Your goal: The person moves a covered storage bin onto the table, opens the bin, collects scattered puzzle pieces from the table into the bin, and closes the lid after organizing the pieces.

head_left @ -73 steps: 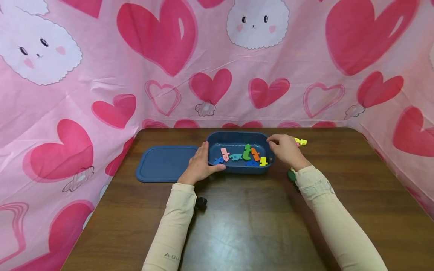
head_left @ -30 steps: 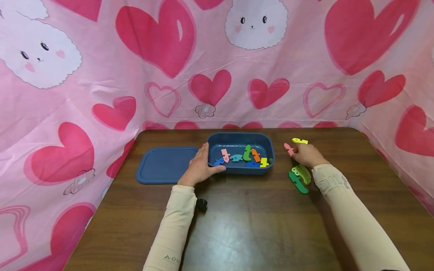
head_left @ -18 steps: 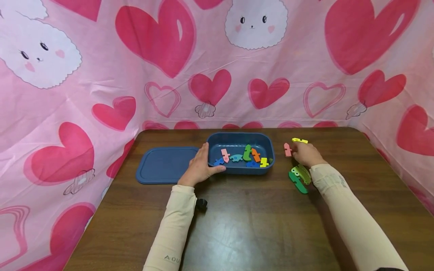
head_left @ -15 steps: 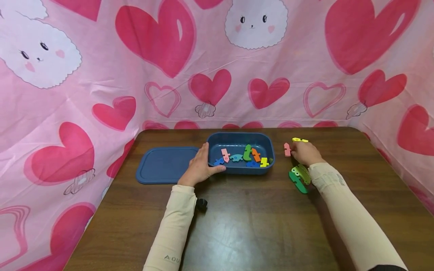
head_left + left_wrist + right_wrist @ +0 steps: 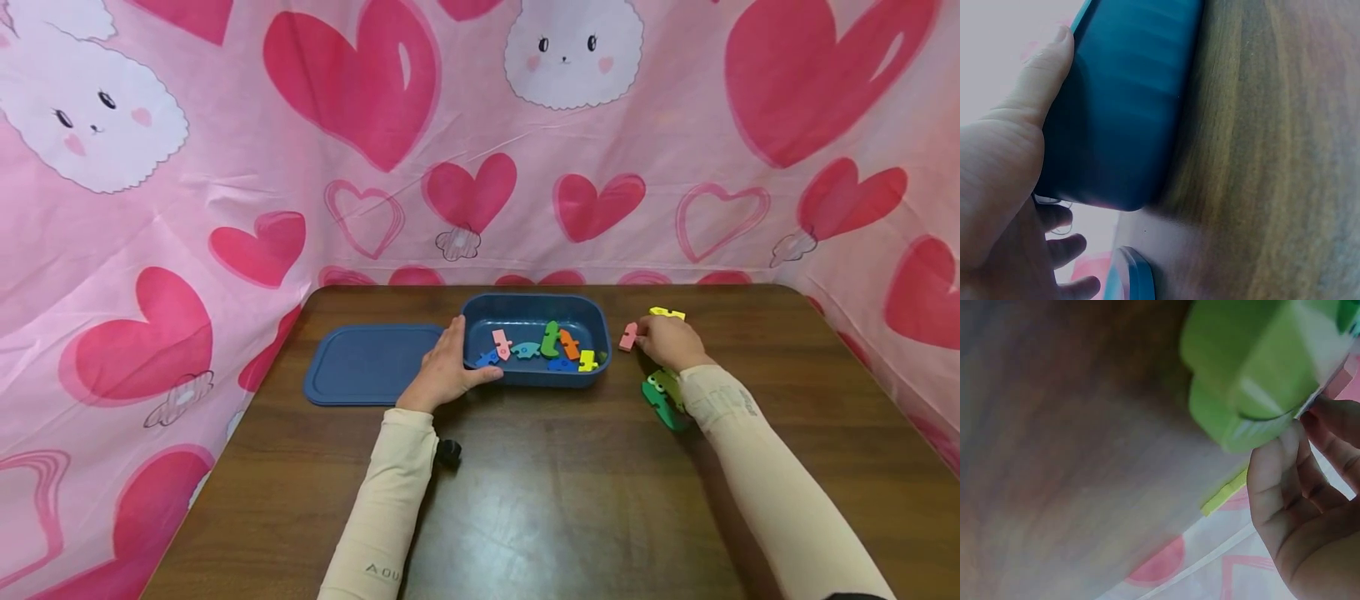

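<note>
While right fingers (image 5: 652, 328) pinch a pink piece (image 5: 628, 337), left fingers (image 5: 451, 341) spread, boxed pieces (image 5: 551, 339) in head view only

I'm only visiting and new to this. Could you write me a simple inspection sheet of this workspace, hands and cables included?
Surface: brown wood-grain table.
Job's things: blue box holding coloured pieces; outside it, at right, a pink piece, yellow piece, dark green piece and light green toy with eyes.
Clutter: blue lid left of the box; small black object by the left sleeve, support unclear.
Left hand: against the box's left end.
Right hand: pinches the pink piece.
Cables: nothing seen.
Surroundings: pink cloth printed with hearts and rabbit faces.
</note>
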A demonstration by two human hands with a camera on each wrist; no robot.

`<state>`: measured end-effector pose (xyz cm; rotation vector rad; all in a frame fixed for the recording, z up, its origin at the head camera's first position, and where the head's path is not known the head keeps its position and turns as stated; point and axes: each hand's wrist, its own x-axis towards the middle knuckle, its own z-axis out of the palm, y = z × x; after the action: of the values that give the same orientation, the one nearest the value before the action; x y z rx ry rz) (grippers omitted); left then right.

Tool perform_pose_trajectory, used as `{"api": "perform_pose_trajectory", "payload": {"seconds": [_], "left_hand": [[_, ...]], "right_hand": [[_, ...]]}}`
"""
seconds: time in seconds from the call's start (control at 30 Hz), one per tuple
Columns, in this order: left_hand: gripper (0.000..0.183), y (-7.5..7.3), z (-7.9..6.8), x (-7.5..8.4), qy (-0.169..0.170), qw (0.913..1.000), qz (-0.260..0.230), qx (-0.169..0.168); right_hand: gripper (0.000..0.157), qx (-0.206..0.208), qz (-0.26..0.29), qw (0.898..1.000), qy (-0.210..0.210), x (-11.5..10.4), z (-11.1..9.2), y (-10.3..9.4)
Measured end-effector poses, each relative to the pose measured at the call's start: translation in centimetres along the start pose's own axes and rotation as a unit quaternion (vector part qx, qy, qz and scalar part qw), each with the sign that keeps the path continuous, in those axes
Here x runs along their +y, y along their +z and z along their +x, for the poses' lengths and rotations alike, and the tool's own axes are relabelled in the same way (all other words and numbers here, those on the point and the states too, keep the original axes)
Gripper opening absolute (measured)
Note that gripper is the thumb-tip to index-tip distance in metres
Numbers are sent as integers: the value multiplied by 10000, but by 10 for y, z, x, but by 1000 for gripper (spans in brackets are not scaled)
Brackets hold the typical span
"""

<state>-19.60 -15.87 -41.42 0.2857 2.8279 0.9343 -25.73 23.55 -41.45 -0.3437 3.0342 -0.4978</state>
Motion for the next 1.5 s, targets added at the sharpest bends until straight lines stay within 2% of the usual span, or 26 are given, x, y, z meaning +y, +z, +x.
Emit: {"api": "perform_pose_trajectory", "payload": {"seconds": [0.13,0.27,0.43,0.57,0.7,0.87,1.07,1.37,1.5], "left_hand": [[122,0,-1,0,-11,10000,0,-5],[122,-1,-2,0,-49,10000,18,-19],[122,-1,-3,-1,-81,10000,5,-25],[122,-1,-3,-3,-76,10000,-38,-15],[122,0,-2,-5,-70,10000,-51,-18],[123,-1,-3,-4,-37,10000,-77,-40],[122,-1,-3,-2,-21,9999,-110,-36],[122,0,0,-2,9,10000,-76,-31],[123,0,0,-2,16,10000,-77,-31]], "right_hand": [[22,158,128,9998,34,-3,-5,-3],[18,515,384,9979,-14,-8,-10,-7],[12,1025,985,9898,-105,-14,-15,-11],[7,1239,1350,9829,-192,-20,-17,-14],[6,1178,1583,9800,-251,-27,-17,-16],[9,907,1706,9807,-302,-34,-16,-18],[11,687,1660,9823,-521,-44,-13,-19],[10,315,1630,9845,-559,-55,-5,-17],[7,280,1534,9857,-643,-57,-1,-16]]}}
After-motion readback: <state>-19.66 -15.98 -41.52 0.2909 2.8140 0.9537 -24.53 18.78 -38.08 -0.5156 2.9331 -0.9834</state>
